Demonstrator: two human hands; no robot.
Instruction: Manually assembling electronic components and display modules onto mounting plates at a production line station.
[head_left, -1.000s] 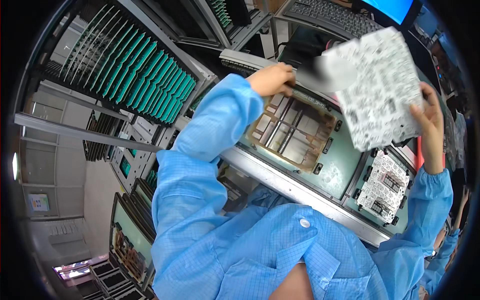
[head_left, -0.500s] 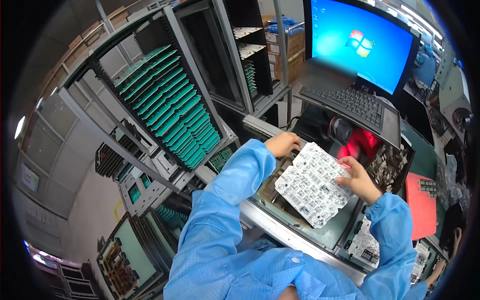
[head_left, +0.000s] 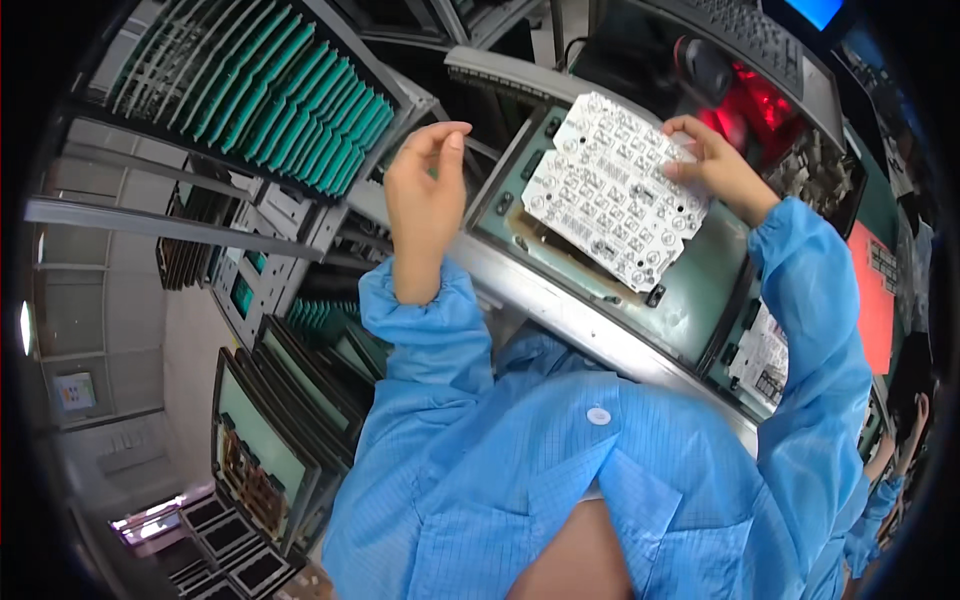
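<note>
My right hand (head_left: pixel 715 165) grips the far right edge of a white circuit board panel (head_left: pixel 610 190) covered with small components. The panel lies tilted over a grey-green metal fixture tray (head_left: pixel 690 290) on the bench. My left hand (head_left: pixel 425 195) hovers raised to the left of the tray, fingers loosely curled with fingertips pinched near each other, holding nothing I can see. Both forearms wear light blue sleeves.
A rack of green circuit boards (head_left: pixel 270 105) stands at upper left. Slotted carriers with framed trays (head_left: pixel 265 450) sit lower left. A keyboard (head_left: pixel 745 30), a red-lit device (head_left: pixel 745 120) and an orange sheet (head_left: pixel 875 295) lie beyond and right. Another white board (head_left: pixel 765 355) rests at the tray's right end. A co-worker's blue sleeve (head_left: pixel 880 500) shows at the lower right.
The white panel came down from the raised right hand onto the fixture tray. My left hand left the tray's edge and lifted away to the left.
</note>
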